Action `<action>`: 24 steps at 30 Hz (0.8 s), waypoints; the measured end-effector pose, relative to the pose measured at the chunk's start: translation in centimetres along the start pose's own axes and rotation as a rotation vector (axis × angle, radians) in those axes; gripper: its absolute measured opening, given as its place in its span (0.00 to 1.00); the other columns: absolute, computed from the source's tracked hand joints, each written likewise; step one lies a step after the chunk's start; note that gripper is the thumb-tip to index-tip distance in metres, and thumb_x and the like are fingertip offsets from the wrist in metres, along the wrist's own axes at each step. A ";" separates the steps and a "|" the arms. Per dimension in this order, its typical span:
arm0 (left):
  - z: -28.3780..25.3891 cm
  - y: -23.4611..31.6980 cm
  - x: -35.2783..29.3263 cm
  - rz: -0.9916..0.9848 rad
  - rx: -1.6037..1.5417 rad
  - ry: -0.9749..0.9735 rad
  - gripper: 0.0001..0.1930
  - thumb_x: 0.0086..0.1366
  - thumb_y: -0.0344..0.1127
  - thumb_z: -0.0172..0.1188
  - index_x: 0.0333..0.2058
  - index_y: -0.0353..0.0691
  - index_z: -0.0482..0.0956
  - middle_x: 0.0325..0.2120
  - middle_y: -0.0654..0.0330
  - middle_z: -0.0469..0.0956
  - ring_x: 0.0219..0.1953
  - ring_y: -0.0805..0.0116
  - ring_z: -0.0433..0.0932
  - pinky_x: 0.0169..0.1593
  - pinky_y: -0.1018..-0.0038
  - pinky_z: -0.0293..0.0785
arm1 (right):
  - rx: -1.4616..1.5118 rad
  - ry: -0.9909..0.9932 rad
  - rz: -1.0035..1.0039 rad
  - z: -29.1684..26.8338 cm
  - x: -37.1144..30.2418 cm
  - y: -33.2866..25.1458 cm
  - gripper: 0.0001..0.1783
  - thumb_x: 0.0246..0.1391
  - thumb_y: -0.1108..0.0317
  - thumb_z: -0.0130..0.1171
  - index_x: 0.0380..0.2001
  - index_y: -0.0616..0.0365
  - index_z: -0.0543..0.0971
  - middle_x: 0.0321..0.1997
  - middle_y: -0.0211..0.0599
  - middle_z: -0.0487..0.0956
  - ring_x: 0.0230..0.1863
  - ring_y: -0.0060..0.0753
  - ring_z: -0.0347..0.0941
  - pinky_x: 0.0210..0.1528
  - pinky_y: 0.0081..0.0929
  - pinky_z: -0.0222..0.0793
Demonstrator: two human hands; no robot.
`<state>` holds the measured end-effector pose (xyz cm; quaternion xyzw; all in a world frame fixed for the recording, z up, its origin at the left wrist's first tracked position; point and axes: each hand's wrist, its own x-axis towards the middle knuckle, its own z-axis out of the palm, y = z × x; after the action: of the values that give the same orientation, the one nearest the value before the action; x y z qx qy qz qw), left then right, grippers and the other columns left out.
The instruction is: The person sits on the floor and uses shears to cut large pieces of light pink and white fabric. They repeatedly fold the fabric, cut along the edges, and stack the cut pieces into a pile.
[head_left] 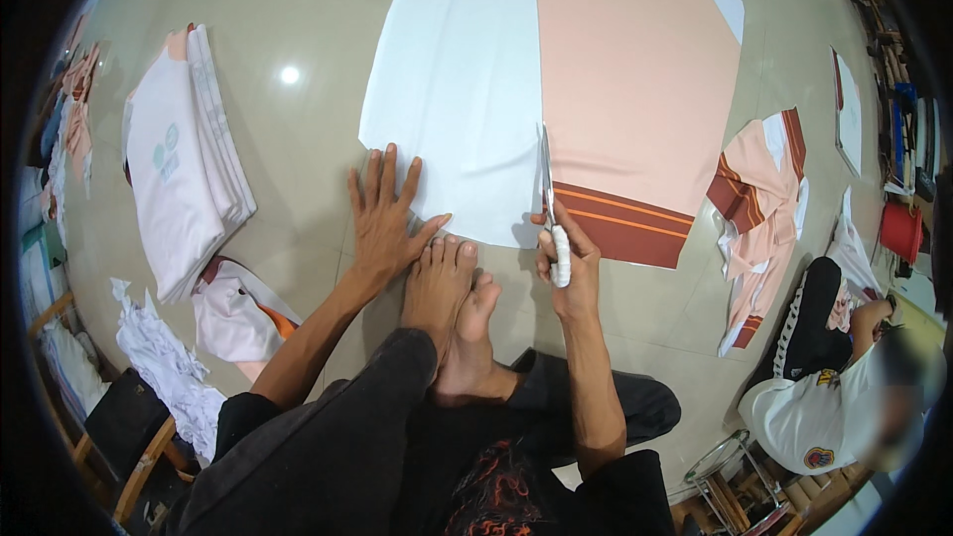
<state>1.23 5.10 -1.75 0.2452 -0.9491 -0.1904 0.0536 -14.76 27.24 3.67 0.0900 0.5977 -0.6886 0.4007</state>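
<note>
Lying beyond right grip, white-and-peach fabric, scissors held

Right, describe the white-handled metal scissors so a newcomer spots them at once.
On the beige tiled floor lies broad cloth, white on the left, peach on the right. Where the colours meet, near the lower edge, the person's bare right hand grips the scissors. Narrow metal blades and a thick white handle set them apart from the cloth.

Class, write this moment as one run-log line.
left hand: spread at near-left edge of white cloth | right hand: gripping scissors, along edge of peach cloth | folded cloths: on floor, left
</note>
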 end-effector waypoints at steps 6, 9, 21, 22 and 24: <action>-0.2 0.2 0.2 0.002 0.003 -0.024 0.47 0.64 0.62 0.63 0.74 0.46 0.57 0.76 0.46 0.44 0.78 0.45 0.36 0.73 0.35 0.27 | -0.031 0.028 -0.019 1.5 2.8 -1.0 0.30 0.59 0.77 0.64 0.65 0.57 0.74 0.49 0.40 0.83 0.21 0.17 0.68 0.19 0.15 0.61; -0.1 0.1 0.1 0.001 0.001 -0.035 0.47 0.64 0.62 0.63 0.74 0.46 0.56 0.76 0.46 0.44 0.78 0.45 0.36 0.73 0.35 0.26 | -0.035 0.028 -0.005 1.7 2.7 -1.4 0.33 0.55 0.76 0.69 0.65 0.56 0.75 0.48 0.39 0.83 0.20 0.15 0.67 0.18 0.15 0.60; -0.2 0.0 0.3 -0.008 -0.005 -0.068 0.48 0.63 0.61 0.64 0.74 0.44 0.56 0.76 0.44 0.44 0.78 0.42 0.38 0.72 0.32 0.28 | -0.030 0.010 -0.032 3.1 6.5 -2.8 0.30 0.56 0.77 0.67 0.63 0.56 0.77 0.48 0.40 0.83 0.19 0.15 0.67 0.17 0.15 0.60; -0.3 0.0 0.3 -0.007 -0.008 -0.067 0.48 0.63 0.61 0.65 0.74 0.44 0.57 0.76 0.44 0.44 0.78 0.42 0.38 0.71 0.32 0.28 | -0.007 0.003 -0.024 3.1 6.5 -2.8 0.30 0.56 0.76 0.67 0.63 0.56 0.77 0.47 0.40 0.83 0.19 0.15 0.67 0.17 0.15 0.60; -0.3 0.0 0.3 -0.009 -0.011 -0.069 0.48 0.63 0.61 0.65 0.74 0.44 0.57 0.76 0.44 0.44 0.78 0.42 0.38 0.71 0.31 0.28 | 0.039 -0.007 -0.009 3.1 6.5 -3.3 0.30 0.56 0.76 0.67 0.63 0.56 0.77 0.47 0.39 0.84 0.18 0.14 0.66 0.17 0.15 0.60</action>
<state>1.05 4.87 -1.52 0.2426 -0.9482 -0.2041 0.0215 -20.16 21.43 3.02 0.0927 0.5831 -0.7022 0.3978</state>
